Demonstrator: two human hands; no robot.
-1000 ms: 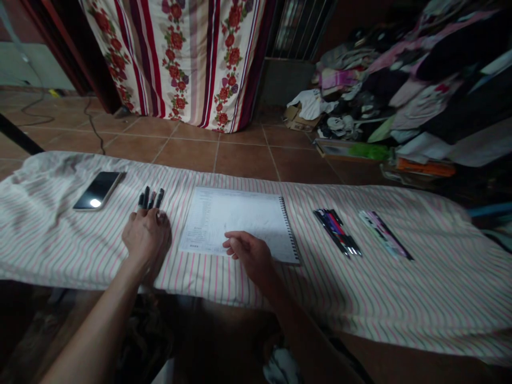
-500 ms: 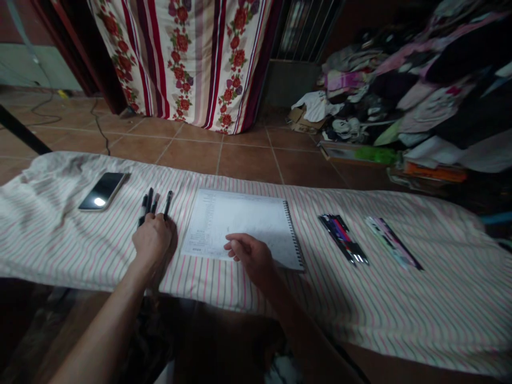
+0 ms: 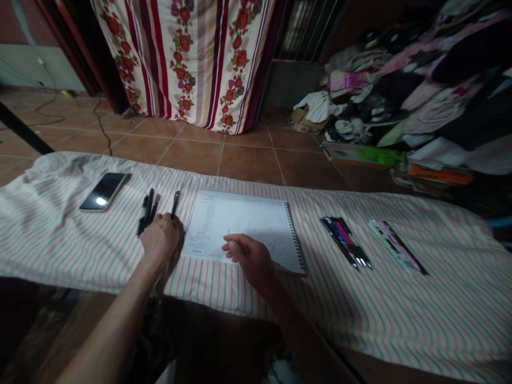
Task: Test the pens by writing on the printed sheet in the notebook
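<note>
My left hand (image 3: pixel 162 234) is closed on a black pen (image 3: pixel 176 200), whose upper end sticks out beyond the fingers, just left of the notebook. Beside that hand, several dark pens (image 3: pixel 147 208) lie bunched on the striped cloth, partly hidden by it. A spiral notebook (image 3: pixel 248 213) lies open-faced with faint print down its left side and its coil on the right. Over the notebook's lower edge hovers or rests my right hand (image 3: pixel 250 258), fingers loosely bent and holding nothing visible.
A phone (image 3: pixel 104 191) lies at the left on the striped cloth (image 3: pixel 336 304). To the right are a group of dark, blue and red pens (image 3: pixel 344 240) and a group of pastel pens (image 3: pixel 396 245). Beyond stand a floral curtain (image 3: pixel 204 64) and heaped clothes (image 3: pixel 432 90).
My left hand has shifted right with the pen, away from the bunched pens and closer to the notebook. The right hand stays nearly in place.
</note>
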